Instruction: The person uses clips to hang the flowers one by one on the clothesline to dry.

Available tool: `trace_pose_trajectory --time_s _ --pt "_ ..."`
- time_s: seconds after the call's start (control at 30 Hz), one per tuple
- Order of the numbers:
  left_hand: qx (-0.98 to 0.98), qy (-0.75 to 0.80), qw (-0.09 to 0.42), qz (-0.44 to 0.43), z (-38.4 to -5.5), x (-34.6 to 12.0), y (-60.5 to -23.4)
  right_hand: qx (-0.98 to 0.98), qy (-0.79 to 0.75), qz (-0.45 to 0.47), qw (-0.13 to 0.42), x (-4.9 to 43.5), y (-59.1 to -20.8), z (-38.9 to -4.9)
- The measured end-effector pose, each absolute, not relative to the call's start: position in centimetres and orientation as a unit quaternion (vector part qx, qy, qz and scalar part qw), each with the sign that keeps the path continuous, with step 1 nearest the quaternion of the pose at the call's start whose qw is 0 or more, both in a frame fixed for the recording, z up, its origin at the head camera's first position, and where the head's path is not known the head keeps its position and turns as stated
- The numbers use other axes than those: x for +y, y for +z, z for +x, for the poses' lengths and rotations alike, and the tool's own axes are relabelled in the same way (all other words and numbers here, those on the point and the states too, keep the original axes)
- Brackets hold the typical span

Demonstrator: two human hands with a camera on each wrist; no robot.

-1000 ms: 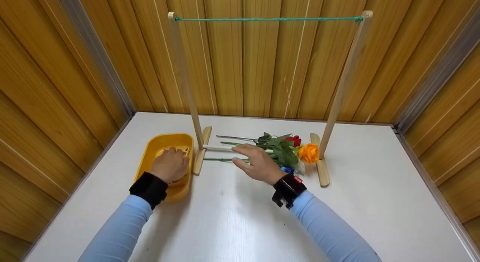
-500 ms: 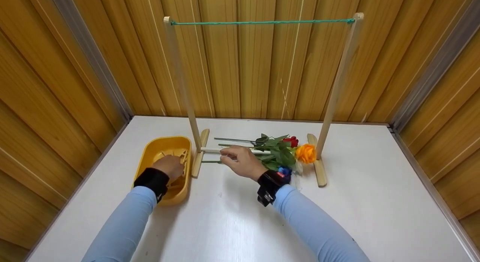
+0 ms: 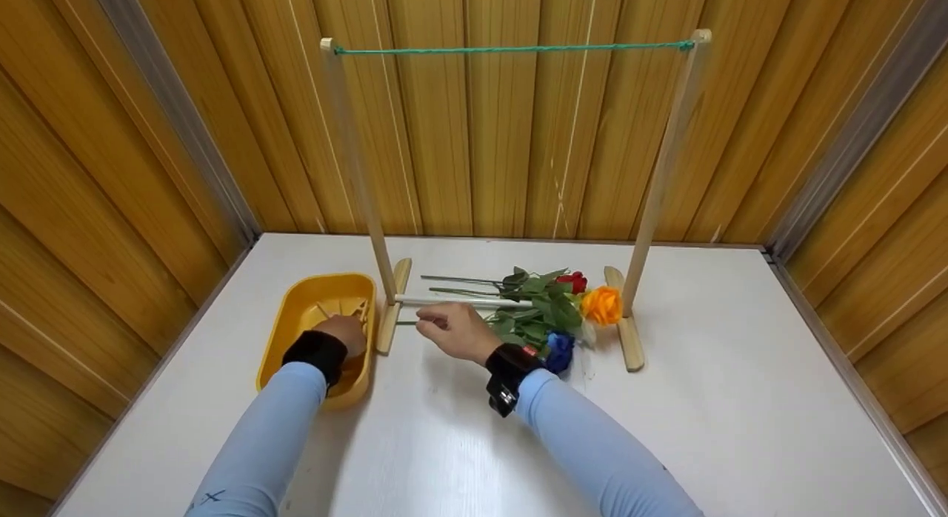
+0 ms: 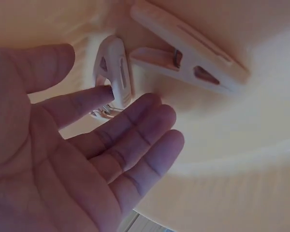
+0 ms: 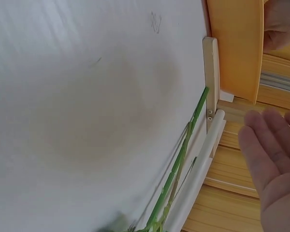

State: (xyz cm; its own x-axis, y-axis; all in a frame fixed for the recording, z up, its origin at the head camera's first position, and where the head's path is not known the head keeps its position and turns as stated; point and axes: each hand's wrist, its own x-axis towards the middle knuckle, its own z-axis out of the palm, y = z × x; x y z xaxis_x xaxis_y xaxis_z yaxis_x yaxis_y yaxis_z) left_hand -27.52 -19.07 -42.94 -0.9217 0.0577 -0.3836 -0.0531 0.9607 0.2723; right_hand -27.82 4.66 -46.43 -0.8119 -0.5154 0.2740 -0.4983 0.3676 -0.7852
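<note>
My left hand (image 3: 344, 334) reaches down into a yellow plastic basin (image 3: 271, 347) at the left. In the left wrist view its fingers are extended, and the index fingertip meets a clothespin (image 4: 121, 70). A second clothespin (image 4: 198, 55) lies beside it in the basin. My right hand (image 3: 461, 332) hovers near the white crossbar (image 3: 415, 301) and the green flower stems (image 5: 176, 166), fingers loosely bent, holding nothing. To its right lie artificial roses: an orange rose (image 3: 601, 305), a red rose (image 3: 574, 282) and a blue rose (image 3: 559, 352).
A wooden stand's left post (image 3: 354, 154) and right post (image 3: 663, 176) rise behind the hands. A green string (image 3: 511, 49) spans their tops. The stand's feet rest on the white table (image 3: 711, 398). Wood-patterned panels (image 3: 496, 147) enclose the back and sides.
The right hand has shifted left along the crossbar, and its fingers have bent more. The left hand has moved slightly right within the basin. The head view has shifted a little.
</note>
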Motion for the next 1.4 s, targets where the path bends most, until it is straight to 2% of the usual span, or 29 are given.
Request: trace_pose_trajectory --time_s 0.17,0.4,0.63,0.83,0.97,1.17,1.4 --pt "0.957 0.203 0.203 -0.041 -27.1 -19.2 -43.2 0.825 -0.466 -0.320 -0.001 3.4 -47.3 -27.6" --pt "0.970 0.148 0.193 -0.020 -28.4 -19.5 -44.6 0.827 -0.461 -0.321 -0.008 2.6 -47.7 -27.4" --pt "0.991 0.055 0.094 0.078 -28.9 -19.5 -45.2 0.826 -0.468 -0.313 0.013 3.1 -47.6 -27.1" --pt "0.994 0.016 -0.003 0.112 -28.2 -19.0 -44.2 0.825 -0.475 -0.306 0.023 3.8 -47.5 -27.0" --pt "0.993 0.012 -0.025 0.114 -28.0 -18.6 -43.0 0.820 -0.485 -0.302 0.022 4.2 -47.4 -27.1" --pt "0.991 0.044 -0.054 0.117 -27.9 -17.5 -41.0 0.813 -0.501 -0.298 -0.013 5.2 -47.8 -27.4" --pt "0.984 0.082 -0.086 0.136 -27.2 -15.5 -39.5 0.800 -0.527 -0.286 -0.007 6.5 -47.7 -27.6"
